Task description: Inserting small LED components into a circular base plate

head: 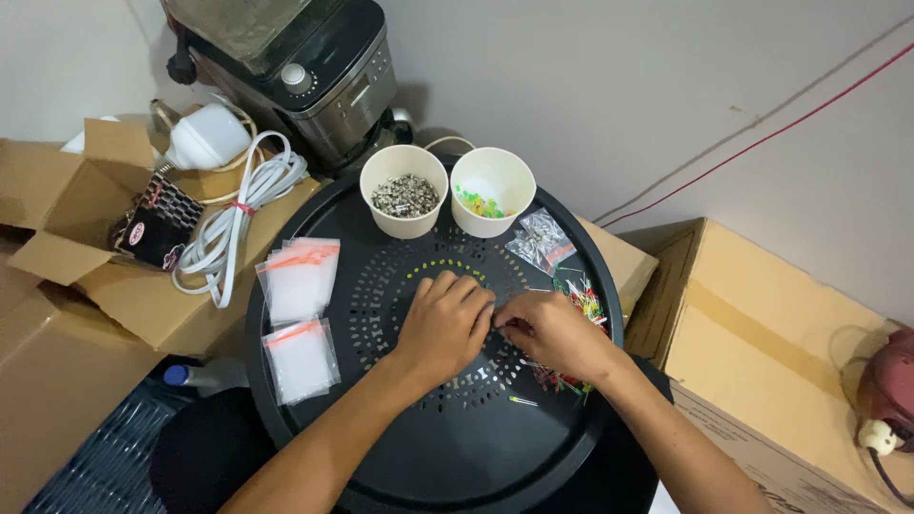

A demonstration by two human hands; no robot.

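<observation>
Left hand [446, 319], right hand [550, 331] touching, above tray [457, 457]

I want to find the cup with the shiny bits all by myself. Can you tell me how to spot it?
Look at the big round black tray in the middle. At its far edge, by the wall, two white paper cups stand side by side. Yours is the left cup, nearer the coiled white cable: it is full of small silvery metal pieces, while the right cup holds green and yellow bits.
</observation>
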